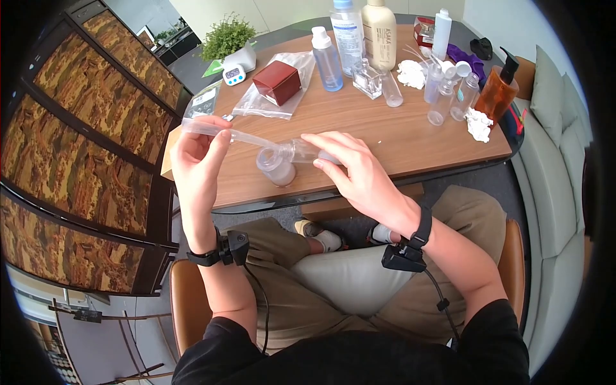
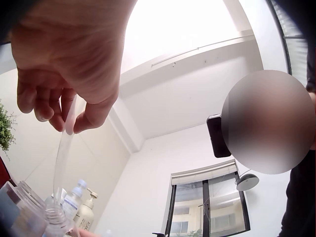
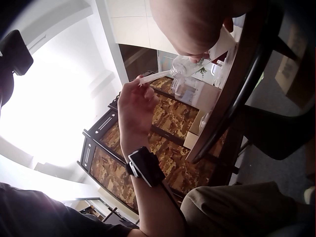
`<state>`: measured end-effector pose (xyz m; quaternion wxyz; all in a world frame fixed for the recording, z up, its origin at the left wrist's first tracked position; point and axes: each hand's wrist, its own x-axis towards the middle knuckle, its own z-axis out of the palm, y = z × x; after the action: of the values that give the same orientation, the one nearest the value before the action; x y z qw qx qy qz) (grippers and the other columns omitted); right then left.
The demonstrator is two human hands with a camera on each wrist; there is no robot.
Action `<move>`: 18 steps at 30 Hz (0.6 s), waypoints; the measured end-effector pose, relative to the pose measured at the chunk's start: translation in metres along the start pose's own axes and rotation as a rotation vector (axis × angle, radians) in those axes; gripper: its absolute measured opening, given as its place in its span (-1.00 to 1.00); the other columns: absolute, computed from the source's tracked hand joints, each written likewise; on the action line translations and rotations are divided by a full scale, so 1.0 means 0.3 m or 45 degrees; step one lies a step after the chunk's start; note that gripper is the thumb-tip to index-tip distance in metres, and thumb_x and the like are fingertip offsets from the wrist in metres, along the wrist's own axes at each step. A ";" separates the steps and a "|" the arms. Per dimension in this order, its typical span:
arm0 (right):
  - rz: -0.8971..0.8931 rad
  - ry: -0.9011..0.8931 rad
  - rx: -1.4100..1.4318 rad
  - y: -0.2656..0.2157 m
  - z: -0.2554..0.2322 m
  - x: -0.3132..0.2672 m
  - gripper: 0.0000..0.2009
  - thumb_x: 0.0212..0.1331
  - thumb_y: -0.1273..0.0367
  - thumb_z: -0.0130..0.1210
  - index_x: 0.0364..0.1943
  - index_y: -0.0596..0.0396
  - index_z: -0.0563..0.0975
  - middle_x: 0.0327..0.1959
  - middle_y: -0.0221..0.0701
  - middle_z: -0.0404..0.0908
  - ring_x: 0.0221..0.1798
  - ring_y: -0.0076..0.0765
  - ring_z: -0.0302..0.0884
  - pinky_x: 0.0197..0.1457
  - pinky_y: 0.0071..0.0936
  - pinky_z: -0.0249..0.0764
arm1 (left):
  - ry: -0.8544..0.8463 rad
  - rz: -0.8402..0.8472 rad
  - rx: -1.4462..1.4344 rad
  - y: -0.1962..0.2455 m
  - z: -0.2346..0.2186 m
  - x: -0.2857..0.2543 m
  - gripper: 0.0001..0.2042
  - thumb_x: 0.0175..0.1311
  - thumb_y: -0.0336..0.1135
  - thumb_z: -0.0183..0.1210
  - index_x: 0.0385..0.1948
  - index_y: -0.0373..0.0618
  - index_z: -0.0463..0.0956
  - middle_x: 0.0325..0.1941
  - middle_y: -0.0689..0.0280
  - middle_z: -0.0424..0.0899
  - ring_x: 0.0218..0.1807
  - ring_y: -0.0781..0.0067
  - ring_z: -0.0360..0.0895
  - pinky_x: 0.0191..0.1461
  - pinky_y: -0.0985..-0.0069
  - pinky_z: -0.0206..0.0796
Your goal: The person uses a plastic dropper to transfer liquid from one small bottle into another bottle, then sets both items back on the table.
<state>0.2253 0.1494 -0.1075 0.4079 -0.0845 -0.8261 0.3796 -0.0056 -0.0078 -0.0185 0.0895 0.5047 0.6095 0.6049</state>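
Observation:
My left hand [image 1: 197,160] pinches a long translucent plastic dropper [image 1: 249,136] between thumb and fingers. Its thin end reaches to the threaded mouth of a small clear bottle [image 1: 300,151]. That bottle is tipped nearly on its side, mouth to the left, and my right hand [image 1: 362,176] grips it from above with fingers and thumb. Just below the two mouths stands an uncapped clear jar [image 1: 280,173], upright near the table's front edge. From the left wrist, the dropper [image 2: 61,160] slopes down to the bottle's threaded neck [image 2: 54,215], beside the wider jar [image 2: 22,212].
On the wooden table [image 1: 398,138] stand a potted plant [image 1: 228,42], a timer [image 1: 234,75], a red box [image 1: 277,82] on a plastic bag, and tall bottles [image 1: 380,35]. Several small clear bottles [image 1: 441,106], crumpled tissue [image 1: 478,124] and an amber pump bottle [image 1: 496,93] are at the right.

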 end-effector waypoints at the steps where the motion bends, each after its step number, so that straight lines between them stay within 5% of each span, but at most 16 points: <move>1: -0.007 -0.001 0.005 0.000 0.000 0.000 -0.62 0.48 0.48 0.23 0.34 0.18 0.63 0.17 -0.12 0.72 0.20 0.15 0.63 0.38 -0.03 0.48 | -0.006 -0.009 0.002 -0.001 -0.002 0.001 -0.89 0.52 -0.52 0.34 -0.03 -0.28 0.68 -0.07 0.43 0.71 -0.14 0.76 0.51 -0.04 0.68 0.32; 18: -0.036 -0.011 -0.043 0.004 -0.003 0.000 -0.57 0.46 0.51 0.24 0.38 0.22 0.60 0.16 -0.08 0.71 0.17 0.10 0.66 0.33 -0.11 0.53 | 0.115 0.004 -0.032 0.015 -0.054 0.003 -0.92 0.53 -0.48 0.30 -0.08 -0.27 0.72 -0.17 0.45 0.72 -0.27 0.76 0.45 -0.20 0.67 0.22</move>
<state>0.2255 0.1507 -0.1080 0.4083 -0.0780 -0.8352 0.3600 -0.0153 -0.0187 -0.0101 0.0674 0.4766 0.6045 0.6348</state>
